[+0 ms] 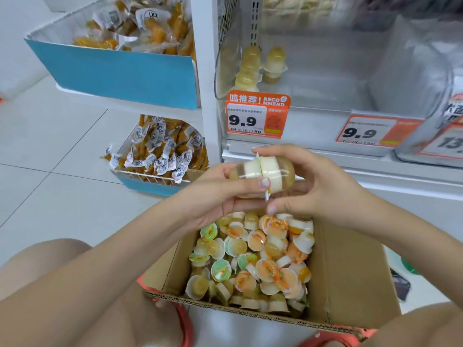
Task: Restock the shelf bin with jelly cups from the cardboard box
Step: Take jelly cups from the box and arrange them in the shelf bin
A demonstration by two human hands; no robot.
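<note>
An open cardboard box sits between my knees, filled with several jelly cups with orange and green lids. Above the box, both hands hold a pair of jelly cups pressed lid to lid. My left hand grips the left cup, thumb across its front. My right hand curls round the right cup from behind. The clear shelf bin stands above a 9.9 price tag. It holds a few yellow jelly cups stacked at its left side.
Blue-fronted bins of wrapped orange snacks stand on the left, one high and one near the floor. Another clear bin sits at the right of the shelf. The white shelf edge runs just beyond my hands. White tiled floor lies to the left.
</note>
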